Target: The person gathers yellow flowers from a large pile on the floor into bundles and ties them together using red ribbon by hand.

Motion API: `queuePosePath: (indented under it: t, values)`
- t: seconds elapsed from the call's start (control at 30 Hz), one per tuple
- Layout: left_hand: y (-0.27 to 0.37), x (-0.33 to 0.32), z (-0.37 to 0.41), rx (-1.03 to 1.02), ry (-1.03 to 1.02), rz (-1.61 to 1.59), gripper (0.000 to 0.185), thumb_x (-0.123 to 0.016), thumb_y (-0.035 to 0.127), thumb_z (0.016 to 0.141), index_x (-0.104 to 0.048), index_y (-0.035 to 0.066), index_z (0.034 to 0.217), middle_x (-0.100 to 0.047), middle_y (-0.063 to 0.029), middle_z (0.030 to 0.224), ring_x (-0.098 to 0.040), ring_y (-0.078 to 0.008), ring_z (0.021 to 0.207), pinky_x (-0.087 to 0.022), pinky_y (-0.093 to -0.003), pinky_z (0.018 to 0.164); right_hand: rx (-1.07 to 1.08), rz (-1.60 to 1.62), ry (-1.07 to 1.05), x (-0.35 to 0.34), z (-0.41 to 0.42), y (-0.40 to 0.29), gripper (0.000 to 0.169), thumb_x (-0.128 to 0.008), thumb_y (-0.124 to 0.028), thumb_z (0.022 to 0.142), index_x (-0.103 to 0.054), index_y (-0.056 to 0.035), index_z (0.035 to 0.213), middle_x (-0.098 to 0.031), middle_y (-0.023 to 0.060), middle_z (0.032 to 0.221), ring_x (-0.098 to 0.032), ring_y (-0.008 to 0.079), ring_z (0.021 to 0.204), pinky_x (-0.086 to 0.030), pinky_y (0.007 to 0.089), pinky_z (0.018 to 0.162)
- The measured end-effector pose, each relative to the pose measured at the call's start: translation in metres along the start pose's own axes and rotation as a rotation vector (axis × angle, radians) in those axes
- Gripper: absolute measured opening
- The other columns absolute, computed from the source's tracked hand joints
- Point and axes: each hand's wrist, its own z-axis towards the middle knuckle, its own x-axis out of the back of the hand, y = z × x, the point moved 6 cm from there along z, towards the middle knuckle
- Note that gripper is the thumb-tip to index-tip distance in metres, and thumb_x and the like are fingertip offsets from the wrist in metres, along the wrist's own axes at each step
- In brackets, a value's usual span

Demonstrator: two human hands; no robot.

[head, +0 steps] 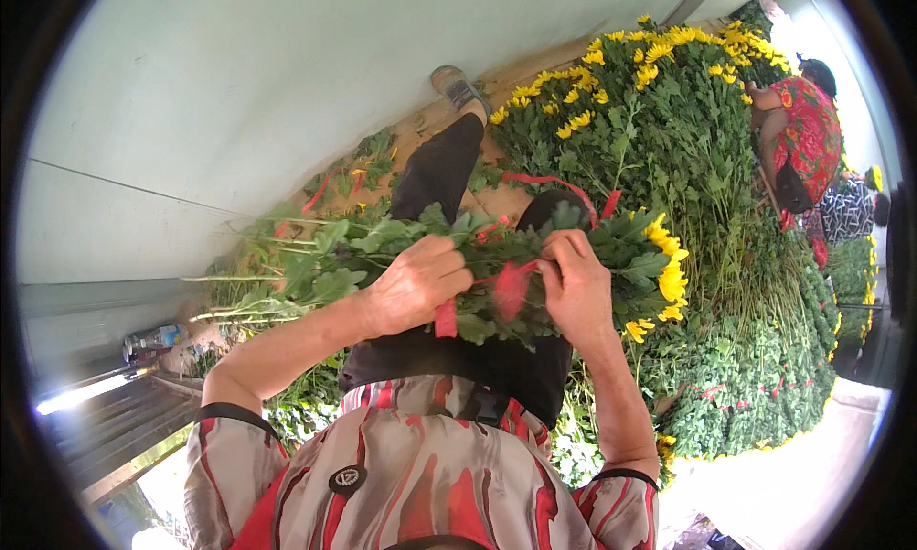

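Across my lap lies a bunch of yellow chrysanthemums (322, 263), stems pointing left and yellow blooms (672, 267) at the right end. A red ribbon (510, 292) runs around the leafy middle of the bunch. My left hand (421, 281) pinches one part of it, and a flat red tail hangs below those fingers. Between thumb and fingers, my right hand (577, 281) grips another part, nearer the blooms. The ribbon between the hands looks blurred. Whether it is knotted I cannot tell.
A large heap of cut chrysanthemums (666, 134) lies ahead and to the right, with red-tied bunches (752, 399) nearer me. A person in a red floral garment (806, 134) sits beyond it. A pale wall (251, 84) rises at the left. Loose red ribbon (551, 181) lies by my knee.
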Motion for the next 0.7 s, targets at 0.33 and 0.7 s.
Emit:
queuePosePath:
  t: [0.33, 0.7]
  values:
    - [0.024, 0.025, -0.068, 0.311, -0.12, 0.134, 0.105, -0.087, 0.037, 0.053, -0.037, 0.016, 0.143, -0.034, -0.02, 0.146, -0.031, -0.0408, 0.136, -0.025, -0.0597, 0.11, 0.403, -0.449, -0.267, -0.009, -0.005, -0.101, 0.084, -0.074, -0.051, 0.071, -0.044, -0.0068, 0.135, -0.044, 0.0163, 0.135, -0.044, 0.038, 0.118, -0.031, 0.0548, 0.101]
    - [-0.091, 0.031, -0.136, 0.629, -0.545, 0.153, 0.086, -0.079, 0.03, 0.062, -0.041, 0.015, 0.137, -0.057, -0.0152, 0.115, -0.056, -0.0348, 0.111, -0.043, -0.0547, 0.092, 0.403, -0.487, -0.444, -0.05, -0.023, -0.043, 0.093, -0.089, -0.03, 0.046, -0.049, -0.0036, 0.126, -0.056, 0.0129, 0.11, -0.05, 0.0353, 0.103, -0.036, 0.0507, 0.098]
